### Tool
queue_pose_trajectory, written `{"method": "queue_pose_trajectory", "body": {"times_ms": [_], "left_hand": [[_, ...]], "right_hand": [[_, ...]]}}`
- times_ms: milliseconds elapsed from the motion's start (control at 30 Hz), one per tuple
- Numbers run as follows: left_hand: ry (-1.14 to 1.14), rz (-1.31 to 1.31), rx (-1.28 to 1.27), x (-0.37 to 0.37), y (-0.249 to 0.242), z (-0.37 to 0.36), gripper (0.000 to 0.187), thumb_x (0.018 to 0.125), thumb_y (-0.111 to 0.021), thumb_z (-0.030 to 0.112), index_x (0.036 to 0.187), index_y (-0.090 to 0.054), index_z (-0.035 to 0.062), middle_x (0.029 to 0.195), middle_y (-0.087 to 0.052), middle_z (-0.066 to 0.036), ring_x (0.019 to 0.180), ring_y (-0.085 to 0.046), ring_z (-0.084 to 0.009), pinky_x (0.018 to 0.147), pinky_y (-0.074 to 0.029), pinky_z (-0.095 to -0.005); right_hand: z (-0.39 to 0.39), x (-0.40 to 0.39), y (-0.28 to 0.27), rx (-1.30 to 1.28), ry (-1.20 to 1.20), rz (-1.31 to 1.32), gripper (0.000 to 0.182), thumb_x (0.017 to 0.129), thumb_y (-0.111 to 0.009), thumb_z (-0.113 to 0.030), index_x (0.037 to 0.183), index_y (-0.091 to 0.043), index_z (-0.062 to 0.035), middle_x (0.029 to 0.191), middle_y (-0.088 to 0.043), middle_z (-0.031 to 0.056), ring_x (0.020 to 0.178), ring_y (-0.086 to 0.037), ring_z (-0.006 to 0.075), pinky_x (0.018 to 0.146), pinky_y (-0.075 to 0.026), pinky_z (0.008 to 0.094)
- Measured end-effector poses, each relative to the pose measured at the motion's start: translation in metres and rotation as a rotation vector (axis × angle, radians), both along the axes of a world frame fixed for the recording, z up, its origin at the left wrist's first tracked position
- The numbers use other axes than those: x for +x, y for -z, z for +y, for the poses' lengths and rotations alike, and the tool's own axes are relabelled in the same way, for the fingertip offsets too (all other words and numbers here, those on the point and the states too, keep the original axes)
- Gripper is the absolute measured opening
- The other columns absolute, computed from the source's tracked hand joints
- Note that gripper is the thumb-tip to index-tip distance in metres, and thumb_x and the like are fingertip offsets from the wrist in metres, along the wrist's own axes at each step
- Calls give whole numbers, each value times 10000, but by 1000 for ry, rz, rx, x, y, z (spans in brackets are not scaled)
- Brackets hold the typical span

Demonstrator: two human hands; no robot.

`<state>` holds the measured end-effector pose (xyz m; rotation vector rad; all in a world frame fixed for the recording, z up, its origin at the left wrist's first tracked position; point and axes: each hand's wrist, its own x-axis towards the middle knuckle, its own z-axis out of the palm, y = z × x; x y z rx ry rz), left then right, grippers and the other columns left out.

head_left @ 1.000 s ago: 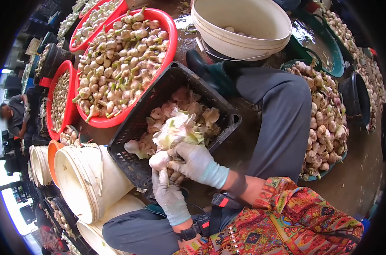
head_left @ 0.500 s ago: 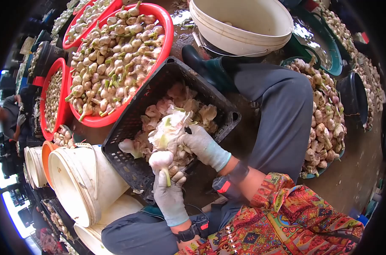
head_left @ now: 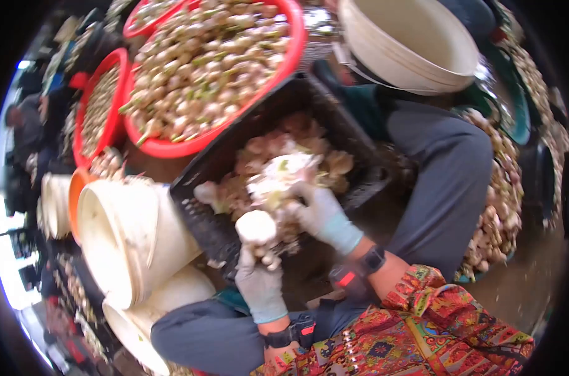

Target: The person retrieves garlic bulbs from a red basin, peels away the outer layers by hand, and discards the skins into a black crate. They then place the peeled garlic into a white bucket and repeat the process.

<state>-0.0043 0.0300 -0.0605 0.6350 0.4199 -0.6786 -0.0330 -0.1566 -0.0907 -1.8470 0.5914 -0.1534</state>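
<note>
A white garlic bulb point(head_left: 256, 227) is gripped in my gloved left hand point(head_left: 261, 289), its fingers wrapped beneath it over the near part of the black crate. My gloved right hand point(head_left: 324, 215) is just right of the bulb, above the crate, its fingers blurred against pale garlic skins point(head_left: 284, 175). Whether those fingers pinch anything, I cannot tell. The black plastic crate point(head_left: 200, 160) between my legs holds a heap of loose papery skins.
Beyond the crate stands a red tub point(head_left: 296, 47) full of garlic bulbs, with a smaller red tub point(head_left: 82, 135) to its left. White buckets point(head_left: 165, 219) lie at the left, and a large white bucket point(head_left: 400, 72) stands at the back right. More garlic point(head_left: 494, 219) is piled right of my knee.
The whole view has shifted, moving the scene right in the picture and blurring it. In my left hand the bulb now shows a whiter side, and its stem no longer shows.
</note>
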Motion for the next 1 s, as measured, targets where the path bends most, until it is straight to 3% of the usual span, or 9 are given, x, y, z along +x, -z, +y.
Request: {"method": "queue_pose_trajectory", "body": {"times_ms": [33,133,233,367,467,533,600,900,1000], "left_hand": [[-13,14,-103,3,0,2,232,980,-469,220,1085,-533,23,814,-498,-19,645,-410,-113,556,-396,-245],[-196,36,-150,9,-26,9,265,969,-482,217,1136,-526,15,804,-471,-19,643,-389,-112,553,-376,-251],[-376,-60,-221,17,-68,36,233,961,-498,228,1085,-554,39,782,-486,-10,659,-425,-126,570,-387,-256],[-651,-256,-306,38,-121,111,175,950,-514,192,919,-547,23,740,-504,-31,617,-447,-138,550,-407,-269],[-728,-537,-681,72,-153,183,206,903,-553,113,1067,-517,-7,804,-533,-28,645,-469,-127,604,-450,-263],[-1051,-670,-249,97,-174,159,366,900,-564,97,1224,-463,-41,1014,-589,-59,723,-498,-110,619,-436,-226],[-469,-736,-431,139,-158,139,358,924,-546,117,1248,-479,-21,1050,-611,-76,735,-512,-114,615,-438,-221],[633,-725,930,308,-37,-150,312,867,-582,106,1167,-578,19,951,-627,-47,755,-602,-122,613,-498,-235],[1039,-1174,1160,352,42,-191,501,769,-663,99,1241,-533,-7,1117,-625,-158,965,-619,-227,813,-502,-307]], "right_hand": [[4,0,-3,-59,62,-89,160,790,-571,-144,833,-596,8,758,-593,257,737,-597,402,653,-469,448],[5,3,8,-156,31,-139,153,811,-570,-132,852,-579,16,751,-596,222,695,-597,381,631,-468,437],[5,5,3,222,38,35,130,900,-551,-124,900,-567,4,692,-558,75,531,-490,109,509,-436,315],[6,4,7,-119,-45,-43,143,851,-574,-108,920,-565,17,817,-628,218,719,-618,325,677,-481,403],[11,1,1,-314,-31,-136,183,854,-573,-162,954,-564,-10,846,-607,258,822,-588,432,713,-464,479],[18,3,-14,-275,-35,-51,178,857,-565,-165,950,-551,-14,837,-602,254,822,-582,439,721,-463,486],[21,3,-28,-118,-90,47,172,848,-560,-130,967,-542,-8,937,-577,261,927,-542,432,782,-443,452],[2,5,-13,180,-80,53,186,862,-521,-124,1000,-493,-3,916,-561,270,874,-547,454,751,-452,464],[-3,13,-5,250,-147,134,200,871,-525,-158,995,-495,-4,834,-580,255,812,-569,442,711,-467,461]]}}
